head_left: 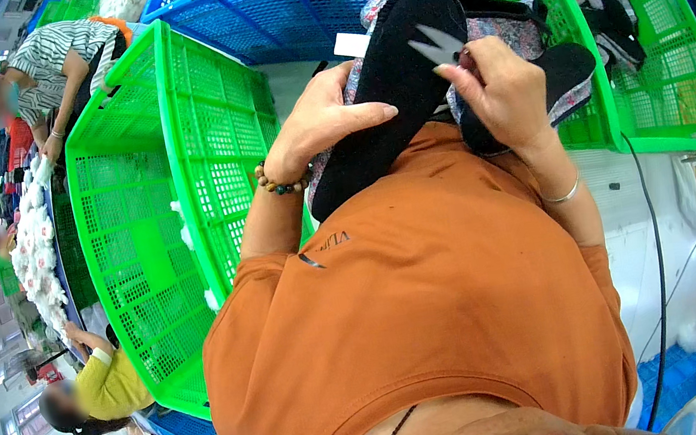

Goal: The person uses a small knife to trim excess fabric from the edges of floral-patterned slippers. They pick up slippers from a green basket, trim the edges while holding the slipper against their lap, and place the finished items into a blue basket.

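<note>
My left hand (322, 121) is closed round a slipper (402, 54), thumb across its black sole, fingers hidden behind the patterned side. The slipper is tilted, its sole facing me, and a white tag (351, 44) sticks out at its edge. In my right hand (505, 88) is a pair of small thread snips (436, 46), its two pointed blades apart over the upper part of the sole. Below and behind the right hand lie more black-soled slippers (568, 73) with patterned fabric sides.
Bright green plastic crates (137, 237) stand at my left, others (664, 31) at my right, holding dark slippers. A blue crate (297, 9) with slippers stands ahead. A black cable (654, 242) hangs at the right. Two people work at a table of white fluffy pieces (35, 240) farther left.
</note>
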The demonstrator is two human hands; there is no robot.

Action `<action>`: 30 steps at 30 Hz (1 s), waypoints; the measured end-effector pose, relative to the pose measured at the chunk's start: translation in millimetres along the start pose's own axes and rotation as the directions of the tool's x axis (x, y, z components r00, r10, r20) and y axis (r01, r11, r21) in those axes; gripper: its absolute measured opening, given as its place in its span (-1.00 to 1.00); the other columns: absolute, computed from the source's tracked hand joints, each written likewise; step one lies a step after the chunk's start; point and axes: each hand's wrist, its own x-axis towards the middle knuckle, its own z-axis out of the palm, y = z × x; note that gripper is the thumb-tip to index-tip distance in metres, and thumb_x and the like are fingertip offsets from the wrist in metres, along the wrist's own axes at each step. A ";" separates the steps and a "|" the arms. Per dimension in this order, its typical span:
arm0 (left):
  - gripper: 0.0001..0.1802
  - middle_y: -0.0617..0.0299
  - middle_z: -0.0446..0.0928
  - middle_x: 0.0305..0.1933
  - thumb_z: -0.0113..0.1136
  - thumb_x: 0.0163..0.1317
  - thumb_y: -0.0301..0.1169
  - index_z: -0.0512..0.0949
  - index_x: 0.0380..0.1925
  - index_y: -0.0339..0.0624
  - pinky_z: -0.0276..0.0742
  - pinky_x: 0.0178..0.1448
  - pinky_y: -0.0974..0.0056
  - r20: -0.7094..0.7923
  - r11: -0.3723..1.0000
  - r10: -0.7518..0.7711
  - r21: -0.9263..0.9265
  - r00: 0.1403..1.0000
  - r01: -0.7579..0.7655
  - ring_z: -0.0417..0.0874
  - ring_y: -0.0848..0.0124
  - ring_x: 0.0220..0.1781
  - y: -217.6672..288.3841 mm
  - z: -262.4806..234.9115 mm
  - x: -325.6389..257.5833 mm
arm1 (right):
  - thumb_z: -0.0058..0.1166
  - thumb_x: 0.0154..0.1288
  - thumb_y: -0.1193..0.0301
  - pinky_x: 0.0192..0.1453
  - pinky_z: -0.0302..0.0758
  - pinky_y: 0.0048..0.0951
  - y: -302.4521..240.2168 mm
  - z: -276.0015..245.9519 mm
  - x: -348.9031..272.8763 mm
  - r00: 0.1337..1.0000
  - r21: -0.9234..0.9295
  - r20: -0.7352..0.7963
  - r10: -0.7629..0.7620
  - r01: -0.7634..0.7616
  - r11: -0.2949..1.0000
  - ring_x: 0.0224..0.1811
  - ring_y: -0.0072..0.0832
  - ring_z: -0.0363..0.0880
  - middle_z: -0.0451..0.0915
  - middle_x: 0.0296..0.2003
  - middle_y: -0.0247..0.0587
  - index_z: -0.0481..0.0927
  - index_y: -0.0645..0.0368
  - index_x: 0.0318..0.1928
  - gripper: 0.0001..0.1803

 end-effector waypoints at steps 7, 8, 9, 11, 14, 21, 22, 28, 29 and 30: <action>-0.43 0.12 0.60 -0.25 0.35 -0.13 -0.27 0.50 -0.13 -0.43 0.50 -0.12 0.35 -0.031 0.992 0.007 0.127 0.999 -0.003 0.58 0.44 -0.27 5.5 6.5 -4.2 | 0.12 0.19 0.06 -0.59 0.39 -0.40 -17.0 -3.5 6.7 0.999 -0.029 0.048 -0.016 0.017 0.999 -0.58 -0.33 0.51 0.47 -0.56 -0.27 0.45 0.12 -0.50 -0.61; -0.42 0.11 0.60 -0.26 0.35 -0.13 -0.25 0.50 -0.13 -0.43 0.50 -0.12 0.34 -0.037 0.988 0.011 0.153 0.999 -0.006 0.59 0.43 -0.27 4.2 6.6 -4.1 | 0.12 0.19 0.06 -0.59 0.39 -0.39 -17.5 -4.5 6.3 0.997 -0.021 0.076 0.002 0.000 1.000 -0.58 -0.33 0.51 0.47 -0.56 -0.27 0.45 0.12 -0.50 -0.62; -0.41 0.09 0.60 -0.26 0.35 -0.14 -0.24 0.50 -0.13 -0.43 0.50 -0.12 0.33 -0.040 0.987 0.027 0.162 0.999 -0.020 0.59 0.42 -0.27 2.6 6.9 -4.1 | 0.11 0.19 0.06 -0.59 0.39 -0.39 -17.9 -5.3 6.3 0.994 -0.014 0.104 0.019 -0.018 1.000 -0.58 -0.32 0.51 0.48 -0.56 -0.26 0.45 0.12 -0.50 -0.62; -0.39 0.07 0.60 -0.27 0.35 -0.15 -0.20 0.50 -0.14 -0.44 0.49 -0.12 0.32 -0.043 0.982 0.057 0.181 0.997 -0.048 0.59 0.38 -0.28 -0.6 7.6 -4.1 | 0.11 0.20 0.06 -0.58 0.40 -0.38 -18.6 -5.5 6.5 0.996 -0.020 0.086 0.011 -0.009 1.000 -0.58 -0.32 0.52 0.48 -0.57 -0.25 0.45 0.12 -0.50 -0.62; -0.39 0.04 0.59 -0.28 0.34 -0.16 -0.19 0.50 -0.15 -0.44 0.49 -0.12 0.30 -0.049 0.977 0.063 0.205 0.997 -0.052 0.59 0.34 -0.27 -1.1 8.3 -3.6 | 0.10 0.20 0.06 -0.58 0.40 -0.37 -20.3 -6.6 7.9 0.996 -0.031 0.083 0.010 -0.008 1.000 -0.58 -0.31 0.52 0.49 -0.56 -0.26 0.45 0.11 -0.50 -0.62; -0.41 -0.03 0.59 -0.27 0.33 -0.16 -0.20 0.50 -0.16 -0.44 0.48 -0.12 0.27 -0.056 0.959 0.049 0.280 0.997 -0.031 0.59 0.28 -0.26 5.0 12.3 -4.5 | 0.06 0.22 0.05 -0.60 0.37 -0.36 -19.2 -13.6 11.8 0.995 -0.194 0.089 0.048 -0.030 0.981 -0.57 -0.32 0.52 0.50 -0.57 -0.28 0.46 0.09 -0.52 -0.61; -0.41 -0.03 0.59 -0.26 0.33 -0.16 -0.20 0.50 -0.17 -0.44 0.48 -0.12 0.27 -0.056 0.962 0.056 0.272 0.997 -0.039 0.60 0.28 -0.26 3.9 12.5 -4.5 | 0.05 0.23 0.05 -0.61 0.36 -0.36 -18.1 -15.3 12.9 0.996 -0.211 0.075 0.055 -0.038 0.977 -0.58 -0.32 0.52 0.49 -0.58 -0.29 0.46 0.09 -0.53 -0.61; -0.42 -0.02 0.59 -0.25 0.33 -0.15 -0.21 0.51 -0.16 -0.43 0.48 -0.11 0.27 -0.049 0.963 0.034 0.269 0.998 -0.020 0.60 0.30 -0.24 4.3 13.2 -4.8 | 0.07 0.22 0.05 -0.59 0.38 -0.36 -22.0 -17.3 4.0 0.997 -0.125 0.073 0.039 -0.030 0.992 -0.59 -0.30 0.50 0.47 -0.59 -0.27 0.45 0.09 -0.53 -0.61; -0.42 -0.01 0.59 -0.24 0.33 -0.15 -0.21 0.51 -0.16 -0.43 0.48 -0.10 0.27 -0.043 0.960 0.022 0.279 0.999 -0.009 0.60 0.31 -0.24 6.6 13.3 -3.9 | 0.07 0.22 0.05 -0.59 0.39 -0.36 -23.4 -16.2 4.6 0.998 -0.105 0.063 0.029 -0.022 0.994 -0.59 -0.29 0.50 0.47 -0.59 -0.27 0.45 0.08 -0.53 -0.61; -0.42 0.00 0.59 -0.24 0.33 -0.15 -0.22 0.51 -0.15 -0.42 0.48 -0.09 0.28 -0.030 0.976 0.012 0.219 0.999 -0.006 0.59 0.33 -0.23 6.4 15.1 -4.1 | 0.05 0.27 0.12 -0.55 0.34 -0.33 -25.5 -17.0 7.1 0.996 -0.048 0.083 0.040 -0.036 0.998 -0.57 -0.19 0.47 0.46 -0.56 -0.16 0.45 0.17 -0.51 -0.62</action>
